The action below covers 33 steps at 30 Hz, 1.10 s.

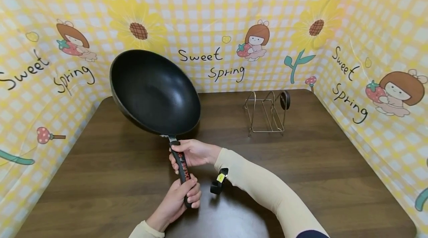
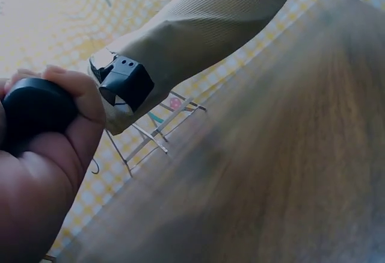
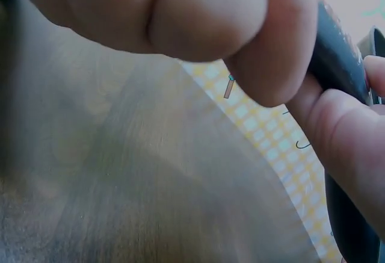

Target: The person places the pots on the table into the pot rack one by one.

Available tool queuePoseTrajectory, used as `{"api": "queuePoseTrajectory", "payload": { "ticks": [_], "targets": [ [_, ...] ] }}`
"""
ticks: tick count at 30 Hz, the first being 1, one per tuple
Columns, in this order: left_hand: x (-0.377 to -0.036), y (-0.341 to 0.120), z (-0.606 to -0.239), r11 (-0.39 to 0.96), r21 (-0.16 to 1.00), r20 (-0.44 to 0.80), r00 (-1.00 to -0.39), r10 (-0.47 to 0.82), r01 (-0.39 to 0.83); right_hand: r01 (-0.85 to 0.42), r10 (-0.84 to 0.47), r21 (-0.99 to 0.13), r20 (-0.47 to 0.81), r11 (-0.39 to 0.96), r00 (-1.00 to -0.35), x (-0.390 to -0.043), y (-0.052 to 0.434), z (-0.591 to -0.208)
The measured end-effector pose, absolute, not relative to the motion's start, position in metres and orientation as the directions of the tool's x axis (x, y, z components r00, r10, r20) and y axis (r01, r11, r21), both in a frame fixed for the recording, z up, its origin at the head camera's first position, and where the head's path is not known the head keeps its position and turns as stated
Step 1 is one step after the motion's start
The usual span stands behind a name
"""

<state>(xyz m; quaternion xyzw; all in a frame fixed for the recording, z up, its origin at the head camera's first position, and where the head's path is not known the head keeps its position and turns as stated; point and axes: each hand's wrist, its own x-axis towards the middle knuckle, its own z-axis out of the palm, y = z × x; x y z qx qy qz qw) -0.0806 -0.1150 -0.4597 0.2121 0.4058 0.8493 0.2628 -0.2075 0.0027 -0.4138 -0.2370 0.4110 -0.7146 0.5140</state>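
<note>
A black wok [image 1: 155,91] is held up over the table, tilted so its dark inside faces me. My left hand [image 1: 177,199] grips the lower end of its black handle [image 1: 182,165], which has red lettering. Higher on the handle, close to the pan, my right hand [image 1: 197,151] holds it with the thumb along the top. In the left wrist view the rounded handle end pokes out of the curled left hand [image 2: 54,148]. Fingers of the right hand [image 3: 204,16] fill the top of the right wrist view, beside the handle.
A wire rack [image 1: 267,131] with a round black disc [image 1: 285,100] on one side stands at the back right of the brown wooden table [image 1: 100,178]. Yellow checked cloth walls [image 1: 214,15] enclose the back and sides. A black strap device [image 1: 219,181] sits on the right wrist.
</note>
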Motion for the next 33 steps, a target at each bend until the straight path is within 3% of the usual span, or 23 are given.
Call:
{"api": "queuePoseTrajectory", "payload": {
  "ticks": [10,23,33],
  "targets": [
    [-0.077,-0.11,-0.457,-0.255,0.94,-0.067,-0.854,0.515,-0.227,0.454,-0.913,-0.884,-0.088,-0.112,-0.397,-0.201,0.006,-0.417],
    [-0.078,-0.097,-0.447,-0.074,0.989,-0.075,-0.861,0.502,-0.129,0.425,-0.891,-0.875,0.017,-0.233,-0.455,-0.192,0.029,-0.421],
    [-0.081,-0.084,-0.446,-0.038,0.998,-0.025,-0.83,0.557,-0.056,0.414,-0.887,-0.819,0.227,-0.398,-0.402,-0.186,0.048,-0.423]
  ]
}}
